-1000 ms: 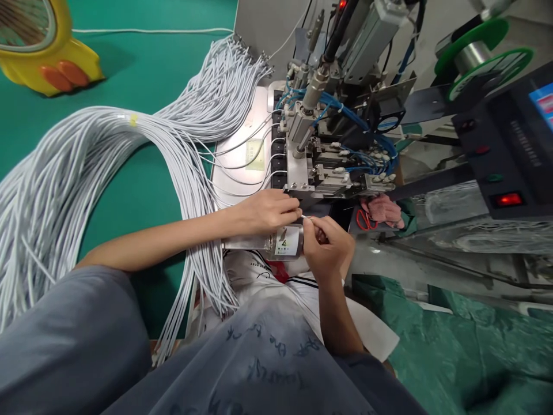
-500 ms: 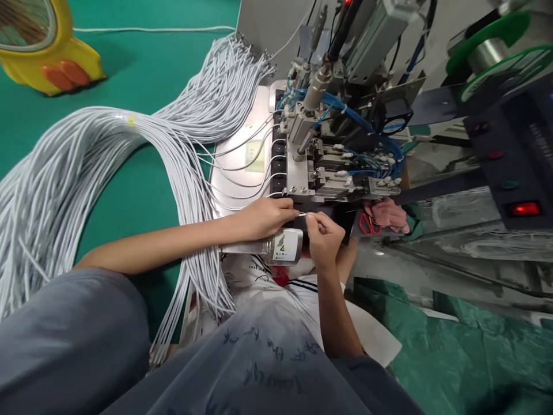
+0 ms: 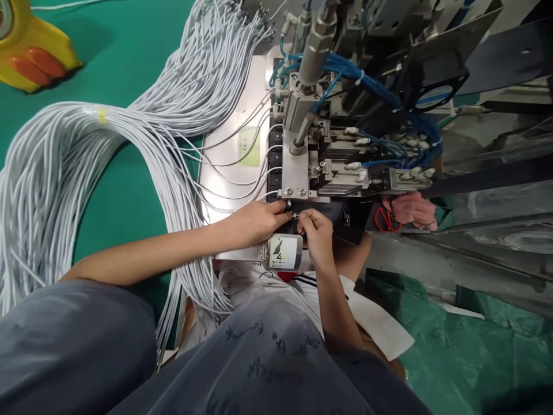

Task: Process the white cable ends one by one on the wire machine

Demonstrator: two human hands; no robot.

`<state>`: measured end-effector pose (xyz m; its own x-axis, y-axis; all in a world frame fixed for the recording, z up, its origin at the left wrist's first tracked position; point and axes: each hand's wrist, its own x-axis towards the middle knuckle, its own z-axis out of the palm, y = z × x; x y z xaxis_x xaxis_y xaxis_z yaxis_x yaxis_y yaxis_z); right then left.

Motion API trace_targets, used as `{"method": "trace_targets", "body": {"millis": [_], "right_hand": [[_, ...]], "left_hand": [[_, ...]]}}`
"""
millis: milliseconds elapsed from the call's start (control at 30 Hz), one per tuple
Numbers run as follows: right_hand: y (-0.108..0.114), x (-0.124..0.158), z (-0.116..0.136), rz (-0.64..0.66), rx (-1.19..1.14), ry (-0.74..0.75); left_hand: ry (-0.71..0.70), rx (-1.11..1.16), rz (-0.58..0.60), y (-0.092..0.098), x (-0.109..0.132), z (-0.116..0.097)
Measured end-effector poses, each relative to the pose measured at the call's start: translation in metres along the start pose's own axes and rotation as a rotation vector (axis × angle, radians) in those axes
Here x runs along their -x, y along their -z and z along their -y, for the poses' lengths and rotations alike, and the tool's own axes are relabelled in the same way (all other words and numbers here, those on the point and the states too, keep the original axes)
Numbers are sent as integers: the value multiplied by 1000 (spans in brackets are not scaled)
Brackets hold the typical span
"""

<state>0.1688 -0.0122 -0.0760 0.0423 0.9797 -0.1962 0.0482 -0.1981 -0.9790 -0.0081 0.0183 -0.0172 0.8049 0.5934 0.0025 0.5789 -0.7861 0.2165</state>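
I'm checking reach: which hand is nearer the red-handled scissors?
Right. The right hand, pinching a small cable end, sits just left of the red-handled scissors, apart from them; the left hand pinches the same end from farther left.

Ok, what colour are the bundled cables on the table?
White bundled cables, best seen in head view.

Yellow toy (image 3: 30,55) on green mat (image 3: 125,196); red scissors (image 3: 382,219) beside pink cloth (image 3: 412,208).

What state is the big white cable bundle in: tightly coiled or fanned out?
Fanned out: the cable bundle arcs loosely across the green table, its ends splayed.
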Motion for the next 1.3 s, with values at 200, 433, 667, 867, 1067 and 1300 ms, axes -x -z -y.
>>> {"method": "trace_targets", "body": {"millis": [200,433,667,867,1067,1300], "right_hand": [[0,1,3,41,26,-42],[1,-2,-2,74,20,-4],[-8,-1,-13,12,-31,62],[-10,-2,-22,-39,-13,54],[-8,2,-15,-66,50,-16],[-9,5,-1,-119,41,72]], "left_hand": [[-19,-72,22,0,1,0],[-87,-135,38,3,-2,1],[-69,-169,80,6,0,-2],[97,-229,198,27,8,-13],[122,-237,234,31,9,-18],[134,-256,162,23,11,-18]]}}
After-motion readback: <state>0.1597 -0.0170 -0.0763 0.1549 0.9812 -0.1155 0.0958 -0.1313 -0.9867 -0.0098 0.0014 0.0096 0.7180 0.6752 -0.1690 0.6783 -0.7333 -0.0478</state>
